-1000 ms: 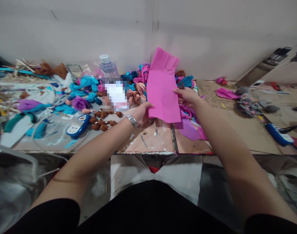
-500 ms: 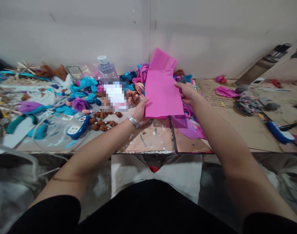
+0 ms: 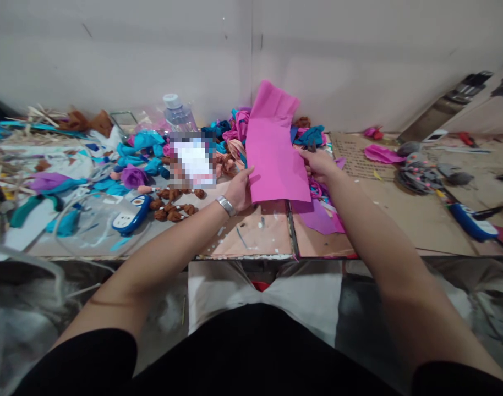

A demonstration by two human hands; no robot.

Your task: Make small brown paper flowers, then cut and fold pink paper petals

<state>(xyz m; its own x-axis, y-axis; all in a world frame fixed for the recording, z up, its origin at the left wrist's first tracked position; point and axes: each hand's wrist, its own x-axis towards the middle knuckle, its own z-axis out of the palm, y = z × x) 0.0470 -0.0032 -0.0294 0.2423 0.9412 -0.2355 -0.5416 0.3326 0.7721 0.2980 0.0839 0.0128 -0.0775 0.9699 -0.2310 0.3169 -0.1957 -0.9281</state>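
A long sheet of bright pink crepe paper (image 3: 276, 159) is stretched between my hands above the table. My left hand (image 3: 240, 190) grips its left edge, thumb on top, and wears a metal watch or bracelet (image 3: 225, 205) at the wrist. On the right edge, my right hand (image 3: 318, 164) pinches the sheet; something dark that I cannot make out shows near its fingers. The paper's far end is creased and rises toward the wall. Beneath the sheet's right side lies a purple-pink piece of paper (image 3: 323, 219). Twisted blue paper pieces (image 3: 313, 136) lie just beyond my right hand.
Brown paper knots (image 3: 173, 212), a blue-and-white power strip (image 3: 131, 215) and a plastic bottle (image 3: 179, 114) are on the left. A cardboard sheet (image 3: 383, 203), a grey bundle (image 3: 420, 176) and another power strip (image 3: 474, 221) lie right. The wall (image 3: 152, 55) stands behind.
The near edge of the pink paper has come slightly lower toward me. My right hand has shifted a little right and down along its edge; my left hand keeps its hold.
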